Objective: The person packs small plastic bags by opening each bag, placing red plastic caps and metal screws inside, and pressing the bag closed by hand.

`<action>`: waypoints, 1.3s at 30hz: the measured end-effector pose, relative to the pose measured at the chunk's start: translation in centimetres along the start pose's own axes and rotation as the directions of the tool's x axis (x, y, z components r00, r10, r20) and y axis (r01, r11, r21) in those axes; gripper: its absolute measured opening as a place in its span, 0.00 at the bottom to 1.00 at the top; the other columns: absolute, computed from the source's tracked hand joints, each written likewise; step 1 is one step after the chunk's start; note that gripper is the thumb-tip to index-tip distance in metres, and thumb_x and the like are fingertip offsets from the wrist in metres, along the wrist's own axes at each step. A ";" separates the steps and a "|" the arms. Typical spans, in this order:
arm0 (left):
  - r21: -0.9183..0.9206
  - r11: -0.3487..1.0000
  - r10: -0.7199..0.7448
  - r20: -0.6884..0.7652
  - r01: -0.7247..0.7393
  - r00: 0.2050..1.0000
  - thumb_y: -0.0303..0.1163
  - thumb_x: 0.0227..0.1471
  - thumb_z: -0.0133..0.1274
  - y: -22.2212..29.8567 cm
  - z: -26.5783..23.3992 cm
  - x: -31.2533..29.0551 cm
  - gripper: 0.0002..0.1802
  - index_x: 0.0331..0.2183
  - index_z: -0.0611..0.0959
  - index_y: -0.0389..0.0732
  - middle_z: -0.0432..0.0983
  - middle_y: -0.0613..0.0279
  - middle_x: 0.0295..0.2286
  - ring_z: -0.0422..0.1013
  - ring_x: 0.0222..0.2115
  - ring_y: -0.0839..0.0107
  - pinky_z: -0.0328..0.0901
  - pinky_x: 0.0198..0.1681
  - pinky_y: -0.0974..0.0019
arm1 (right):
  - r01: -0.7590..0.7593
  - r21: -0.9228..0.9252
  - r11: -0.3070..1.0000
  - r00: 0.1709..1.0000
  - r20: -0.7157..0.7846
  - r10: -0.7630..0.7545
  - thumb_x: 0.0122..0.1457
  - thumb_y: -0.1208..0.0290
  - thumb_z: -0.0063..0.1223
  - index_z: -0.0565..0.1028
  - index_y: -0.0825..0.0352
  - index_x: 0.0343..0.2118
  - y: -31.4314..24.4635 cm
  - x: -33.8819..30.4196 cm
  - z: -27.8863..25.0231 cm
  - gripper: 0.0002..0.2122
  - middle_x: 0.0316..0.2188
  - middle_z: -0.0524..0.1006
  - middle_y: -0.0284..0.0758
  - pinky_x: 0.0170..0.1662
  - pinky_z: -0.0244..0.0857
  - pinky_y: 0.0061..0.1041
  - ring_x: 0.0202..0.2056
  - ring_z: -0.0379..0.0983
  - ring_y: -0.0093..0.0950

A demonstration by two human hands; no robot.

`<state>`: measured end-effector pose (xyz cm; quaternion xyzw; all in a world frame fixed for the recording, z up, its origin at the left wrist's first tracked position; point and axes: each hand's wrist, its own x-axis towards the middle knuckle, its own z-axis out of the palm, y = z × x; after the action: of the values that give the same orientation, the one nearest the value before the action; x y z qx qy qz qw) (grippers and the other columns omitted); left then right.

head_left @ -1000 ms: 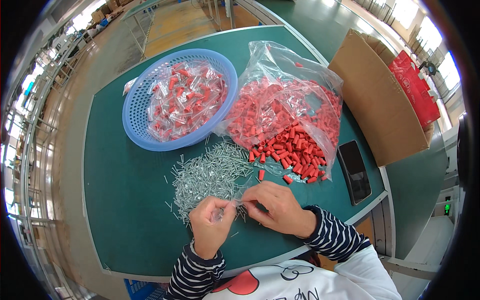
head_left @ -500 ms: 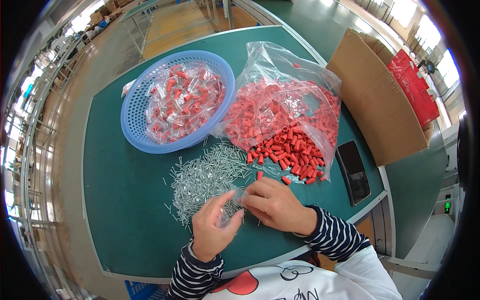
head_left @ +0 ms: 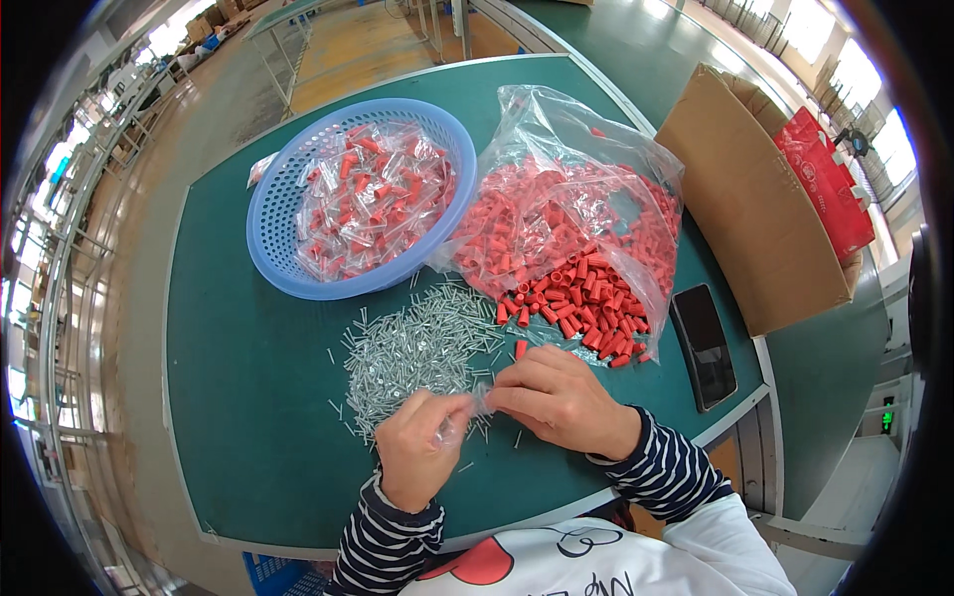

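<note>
One small clear bag [head_left: 482,399] between your two hands, at the near right edge of the screw pile [head_left: 412,343], too crumpled to tell its long axis. Your left hand [head_left: 417,449] curls and pinches its left side, more clear plastic [head_left: 446,433] at the palm; your right hand [head_left: 561,402] pinches the other side, nearer the red plugs [head_left: 596,316] lying just beyond it

I worked in a factory workshop: metal racking [head_left: 72,253] stood well beyond the left edge of my bench [head_left: 268,417], another green worktop [head_left: 820,397] beyond its right, loose metal fasteners [head_left: 412,343] heaped between.
</note>
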<state>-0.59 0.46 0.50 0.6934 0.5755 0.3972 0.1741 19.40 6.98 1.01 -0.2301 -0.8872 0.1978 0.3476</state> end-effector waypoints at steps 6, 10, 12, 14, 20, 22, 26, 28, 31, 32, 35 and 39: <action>-0.007 0.999 0.037 0.038 -0.037 0.999 0.25 0.36 0.68 0.7 -0.1 0.3 0.28 0.45 0.82 0.39 0.71 0.60 0.22 0.65 0.19 0.70 0.61 0.22 0.68 | 0.067 -0.109 0.992 0.996 0.072 -0.059 0.44 0.74 0.58 0.77 0.64 0.34 -0.4 0.3 -0.4 0.11 0.34 0.72 0.32 0.39 0.64 0.29 0.37 0.69 0.30; -0.019 0.998 0.058 0.040 -0.058 0.998 0.24 0.35 0.68 0.6 0.0 0.4 0.27 0.43 0.82 0.40 0.71 0.60 0.22 0.65 0.19 0.70 0.61 0.23 0.69 | 0.095 -0.094 0.991 0.991 0.099 -0.085 0.46 0.72 0.55 0.76 0.63 0.33 -0.5 0.3 -0.4 0.09 0.34 0.72 0.31 0.40 0.64 0.28 0.37 0.69 0.28; -0.050 0.998 0.050 0.038 -0.048 0.998 0.24 0.35 0.68 0.6 0.1 0.4 0.26 0.43 0.83 0.40 0.71 0.60 0.22 0.65 0.19 0.70 0.61 0.23 0.69 | 0.090 -0.089 0.992 0.991 0.103 -0.081 0.46 0.74 0.56 0.76 0.63 0.33 -0.6 0.3 -0.5 0.10 0.34 0.72 0.31 0.39 0.64 0.28 0.36 0.69 0.29; -0.127 0.991 0.039 0.038 -0.034 0.999 0.22 0.37 0.67 0.3 0.3 0.3 0.23 0.41 0.82 0.39 0.71 0.67 0.22 0.64 0.20 0.78 0.57 0.22 0.74 | 0.086 -0.085 0.993 0.991 0.106 -0.076 0.45 0.75 0.57 0.76 0.63 0.33 -0.6 0.4 -0.8 0.10 0.33 0.72 0.31 0.39 0.64 0.29 0.36 0.70 0.29; -0.332 0.915 -0.254 -0.030 0.230 0.967 0.20 0.41 0.68 0.5 -0.3 0.0 0.20 0.39 0.81 0.37 0.61 0.80 0.21 0.52 0.20 0.89 0.45 0.22 0.79 | -0.298 -0.048 0.953 0.952 -0.091 0.293 0.51 0.75 0.60 0.77 0.65 0.33 0.5 0.2 -2.0 0.06 0.29 0.75 0.38 0.31 0.67 0.35 0.31 0.74 0.38; -0.326 0.919 -0.247 -0.032 0.223 0.969 0.20 0.41 0.68 0.6 -0.3 0.0 0.20 0.39 0.81 0.37 0.60 0.80 0.20 0.51 0.20 0.89 0.44 0.22 0.79 | -0.342 -0.064 0.938 0.939 0.026 0.344 0.51 0.74 0.60 0.78 0.65 0.31 0.8 -0.4 -3.1 0.05 0.27 0.75 0.38 0.31 0.67 0.35 0.30 0.74 0.38; -0.305 0.928 -0.235 -0.035 0.213 0.971 0.21 0.41 0.67 0.8 -0.4 0.1 0.19 0.39 0.82 0.37 0.60 0.79 0.21 0.50 0.20 0.88 0.44 0.22 0.79 | -0.423 -0.126 0.898 0.843 0.308 0.440 0.51 0.69 0.61 0.77 0.65 0.27 0.3 -0.5 -4.0 0.06 0.25 0.75 0.36 0.30 0.67 0.37 0.29 0.75 0.39; -0.322 0.920 -0.249 -0.040 0.224 0.968 0.21 0.41 0.67 0.8 -0.4 0.0 0.19 0.39 0.82 0.37 0.60 0.79 0.21 0.50 0.20 0.88 0.45 0.22 0.79 | -0.449 -0.149 0.881 0.798 0.377 0.470 0.50 0.69 0.61 0.77 0.65 0.27 -0.1 -0.4 -3.7 0.06 0.25 0.75 0.36 0.30 0.66 0.37 0.29 0.75 0.38; -0.327 0.920 -0.240 -0.040 0.215 0.970 0.21 0.41 0.67 0.6 -0.3 0.0 0.18 0.38 0.82 0.37 0.61 0.78 0.22 0.50 0.20 0.88 0.45 0.22 0.79 | -0.344 -0.220 0.913 0.861 0.316 0.400 0.50 0.68 0.62 0.78 0.64 0.28 -0.2 -0.7 -2.6 0.06 0.24 0.75 0.34 0.29 0.66 0.33 0.29 0.75 0.35; -0.316 0.928 -0.217 -0.035 0.196 0.975 0.21 0.41 0.67 0.6 -0.3 0.0 0.18 0.38 0.82 0.37 0.62 0.78 0.22 0.50 0.20 0.88 0.45 0.22 0.79 | -0.316 -0.198 0.928 0.878 0.309 0.365 0.50 0.69 0.62 0.78 0.64 0.28 -0.1 -0.8 -2.3 0.06 0.24 0.75 0.34 0.29 0.66 0.34 0.29 0.74 0.35; -0.339 0.920 -0.218 -0.029 0.195 0.976 0.21 0.42 0.67 0.7 -0.2 0.0 0.18 0.38 0.82 0.36 0.62 0.78 0.22 0.50 0.20 0.88 0.45 0.22 0.79 | -0.272 -0.220 0.937 0.903 0.277 0.327 0.49 0.70 0.61 0.78 0.64 0.28 0.3 -0.8 -2.0 0.05 0.24 0.74 0.34 0.30 0.66 0.35 0.29 0.74 0.35; -0.379 0.901 -0.228 -0.002 0.211 0.974 0.21 0.42 0.67 0.6 0.0 -0.2 0.17 0.37 0.81 0.36 0.63 0.77 0.22 0.51 0.20 0.88 0.45 0.22 0.79 | -0.168 -0.320 0.932 0.926 0.272 0.261 0.50 0.73 0.56 0.79 0.64 0.31 0.6 -0.3 -2.1 0.06 0.26 0.74 0.34 0.37 0.67 0.33 0.34 0.73 0.33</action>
<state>-0.18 0.08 0.84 0.5685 0.5669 0.4938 0.3341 21.23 7.71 1.95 -0.3412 -0.9191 0.1362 0.1424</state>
